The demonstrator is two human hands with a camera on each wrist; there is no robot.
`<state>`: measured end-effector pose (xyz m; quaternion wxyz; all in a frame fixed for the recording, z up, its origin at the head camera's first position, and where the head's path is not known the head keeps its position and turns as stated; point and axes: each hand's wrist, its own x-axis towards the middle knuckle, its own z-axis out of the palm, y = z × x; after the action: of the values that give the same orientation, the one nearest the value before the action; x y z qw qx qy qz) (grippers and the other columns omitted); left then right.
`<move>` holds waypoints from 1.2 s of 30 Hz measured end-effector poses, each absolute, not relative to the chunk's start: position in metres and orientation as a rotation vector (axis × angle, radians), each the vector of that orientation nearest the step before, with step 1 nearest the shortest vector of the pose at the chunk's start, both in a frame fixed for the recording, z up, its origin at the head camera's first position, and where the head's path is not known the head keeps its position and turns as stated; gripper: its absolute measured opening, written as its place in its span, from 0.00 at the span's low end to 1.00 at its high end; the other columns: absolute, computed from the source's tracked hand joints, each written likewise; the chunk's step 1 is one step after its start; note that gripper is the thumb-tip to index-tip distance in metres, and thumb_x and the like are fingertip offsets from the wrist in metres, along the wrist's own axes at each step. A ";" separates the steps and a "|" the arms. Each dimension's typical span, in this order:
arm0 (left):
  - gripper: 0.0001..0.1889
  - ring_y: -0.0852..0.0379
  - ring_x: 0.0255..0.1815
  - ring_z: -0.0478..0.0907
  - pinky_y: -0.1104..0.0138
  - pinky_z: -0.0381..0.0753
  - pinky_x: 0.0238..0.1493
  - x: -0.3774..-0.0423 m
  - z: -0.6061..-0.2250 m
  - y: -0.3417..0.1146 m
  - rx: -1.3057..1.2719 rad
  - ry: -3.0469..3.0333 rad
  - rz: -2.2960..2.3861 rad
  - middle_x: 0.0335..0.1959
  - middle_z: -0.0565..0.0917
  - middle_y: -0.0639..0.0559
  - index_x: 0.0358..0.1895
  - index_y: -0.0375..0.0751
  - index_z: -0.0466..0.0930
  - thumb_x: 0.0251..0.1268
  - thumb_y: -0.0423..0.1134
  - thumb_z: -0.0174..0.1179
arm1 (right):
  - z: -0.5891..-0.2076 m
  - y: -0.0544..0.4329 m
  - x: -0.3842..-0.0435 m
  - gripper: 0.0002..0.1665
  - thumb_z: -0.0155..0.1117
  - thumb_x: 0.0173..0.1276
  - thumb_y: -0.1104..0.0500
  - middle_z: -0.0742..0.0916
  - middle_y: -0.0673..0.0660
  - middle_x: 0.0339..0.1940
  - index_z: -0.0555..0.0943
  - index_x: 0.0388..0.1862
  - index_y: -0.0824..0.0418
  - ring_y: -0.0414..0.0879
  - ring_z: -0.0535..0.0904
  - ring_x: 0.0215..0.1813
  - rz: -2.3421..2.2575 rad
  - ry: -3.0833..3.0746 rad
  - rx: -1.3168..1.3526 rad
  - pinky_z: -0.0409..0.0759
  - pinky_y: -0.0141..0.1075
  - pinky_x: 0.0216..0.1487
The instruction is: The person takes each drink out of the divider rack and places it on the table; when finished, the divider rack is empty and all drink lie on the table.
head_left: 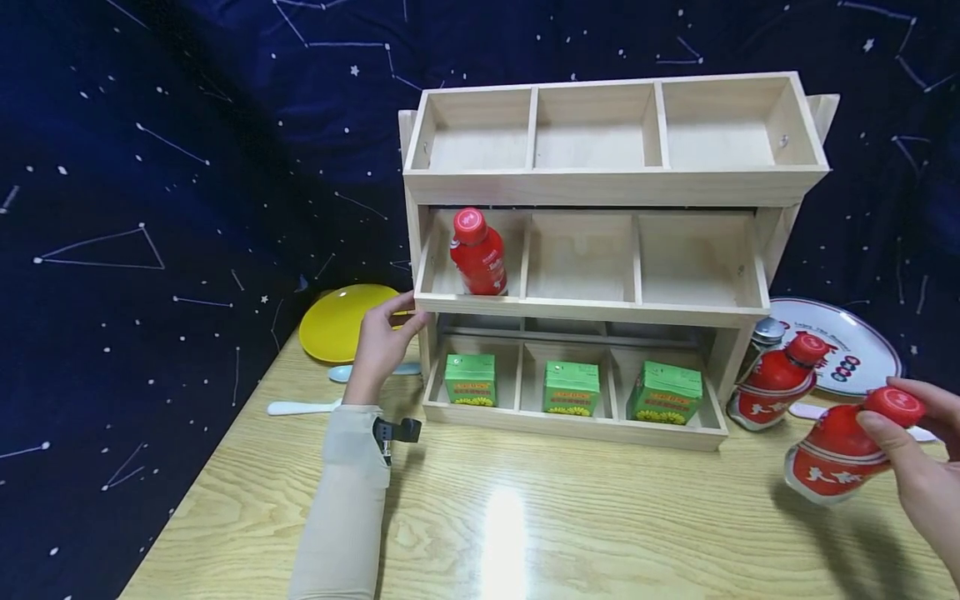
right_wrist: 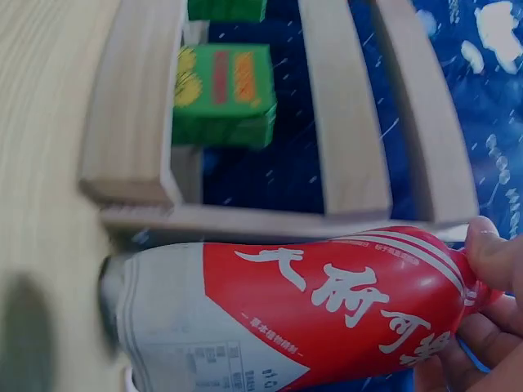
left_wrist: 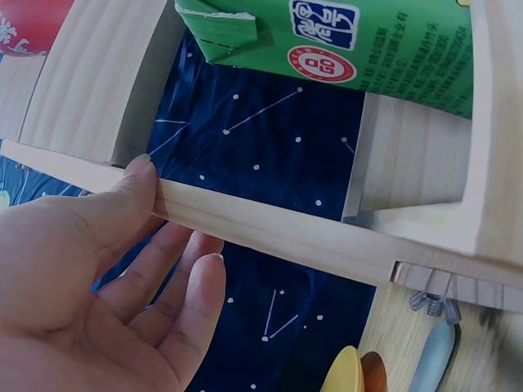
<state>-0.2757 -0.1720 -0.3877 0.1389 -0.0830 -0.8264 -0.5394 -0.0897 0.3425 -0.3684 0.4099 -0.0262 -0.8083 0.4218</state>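
Observation:
My left hand (head_left: 381,348) is at the left side of a three-tier wooden shelf (head_left: 600,190). In the left wrist view its thumb lies on one face of the side rail (left_wrist: 270,233) and the fingers bend behind it. Held by the cap and neck, a red bottle (head_left: 836,458) tilts over the table at the right, in the fingers of my right hand (head_left: 930,467). White lettering covers that bottle in the right wrist view. A second red bottle (head_left: 772,387) stands beside the shelf, and a third red bottle (head_left: 480,258) sits in the middle tier's left compartment.
Green boxes (head_left: 572,387) occupy the three bottom compartments. Behind the right-hand bottles are a white plate (head_left: 873,350) and a metal-topped shaker (head_left: 768,331). A yellow plate (head_left: 337,325), a blue spoon (head_left: 340,373) and a white utensil (head_left: 300,408) lie at the left.

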 end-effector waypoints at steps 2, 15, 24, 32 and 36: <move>0.23 0.47 0.54 0.79 0.58 0.82 0.53 -0.276 -0.388 -0.173 -0.242 -2.389 -1.547 0.57 0.81 0.47 0.64 0.42 0.78 0.67 0.40 0.66 | -0.375 0.352 -0.094 0.23 0.63 0.68 0.71 0.79 0.31 0.46 0.79 0.61 0.63 0.27 0.74 0.47 1.070 -2.033 -0.091 0.68 0.15 0.50; 0.23 0.45 0.55 0.78 0.57 0.82 0.54 -0.277 -0.385 -0.173 -0.256 -2.376 -1.557 0.58 0.81 0.47 0.64 0.42 0.78 0.67 0.39 0.66 | -0.391 0.378 -0.119 0.24 0.64 0.68 0.69 0.78 0.28 0.42 0.81 0.61 0.52 0.22 0.73 0.40 1.150 -1.993 -0.340 0.69 0.13 0.44; 0.23 0.47 0.55 0.79 0.58 0.82 0.53 -0.278 -0.384 -0.173 -0.256 -2.394 -1.539 0.59 0.81 0.47 0.65 0.42 0.77 0.67 0.39 0.66 | -0.395 0.384 -0.124 0.25 0.64 0.68 0.68 0.78 0.28 0.42 0.80 0.61 0.48 0.22 0.72 0.40 1.151 -2.001 -0.400 0.69 0.12 0.46; 0.24 0.44 0.55 0.78 0.57 0.82 0.53 -0.277 -0.384 -0.173 -0.248 -2.398 -1.555 0.58 0.81 0.46 0.65 0.42 0.77 0.66 0.40 0.66 | -0.386 0.385 -0.124 0.26 0.65 0.66 0.69 0.78 0.28 0.43 0.80 0.62 0.52 0.23 0.73 0.46 1.164 -2.061 -0.359 0.68 0.14 0.53; 0.24 0.44 0.55 0.78 0.57 0.82 0.53 -0.277 -0.387 -0.173 -0.237 -2.412 -1.554 0.58 0.81 0.45 0.65 0.41 0.77 0.67 0.40 0.65 | -0.375 0.375 -0.121 0.27 0.65 0.67 0.66 0.76 0.26 0.48 0.79 0.65 0.54 0.21 0.70 0.54 1.032 -2.136 -0.304 0.62 0.21 0.66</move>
<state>-0.2766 -0.1732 -0.3871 0.1308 -0.0817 -0.8306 -0.5350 -0.1214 0.3750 -0.3752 0.3661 -0.1182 -0.8312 0.4015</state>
